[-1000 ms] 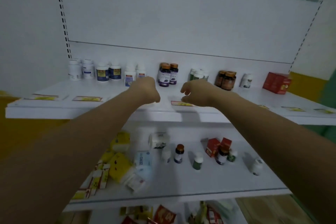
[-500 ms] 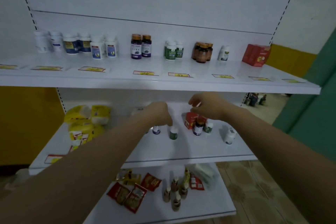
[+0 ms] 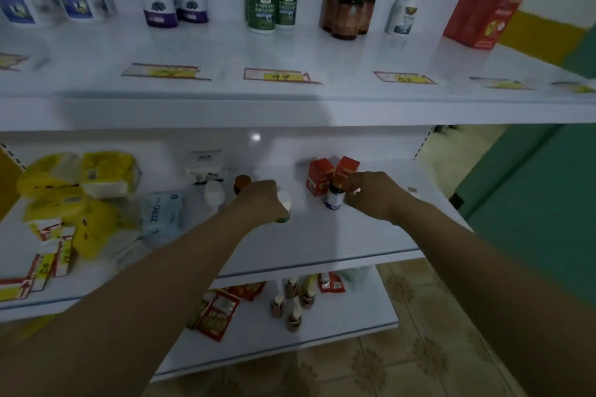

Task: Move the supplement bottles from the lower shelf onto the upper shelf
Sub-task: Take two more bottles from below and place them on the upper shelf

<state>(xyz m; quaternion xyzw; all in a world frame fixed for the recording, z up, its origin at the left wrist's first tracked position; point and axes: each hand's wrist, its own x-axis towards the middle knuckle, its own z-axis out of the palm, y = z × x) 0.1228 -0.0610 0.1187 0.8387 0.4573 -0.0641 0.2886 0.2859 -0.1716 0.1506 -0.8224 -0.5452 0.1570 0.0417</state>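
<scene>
On the lower shelf (image 3: 322, 235), a white-capped, green-based bottle (image 3: 285, 204) is gripped by the left hand (image 3: 261, 200); a dark, blue-labelled bottle (image 3: 334, 199) is pinched at its top by the right hand (image 3: 371, 193); beyond, upright labelled bottles are ranged along the upper shelf (image 3: 290, 51).

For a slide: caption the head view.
Left hand grips a white-capped bottle, right hand touches a dark bottle, both on the lower shelf.

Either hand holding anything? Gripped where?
Left hand grips a white-capped bottle around its upper body; right hand pinches the blue-labelled bottle at its cap.
</scene>
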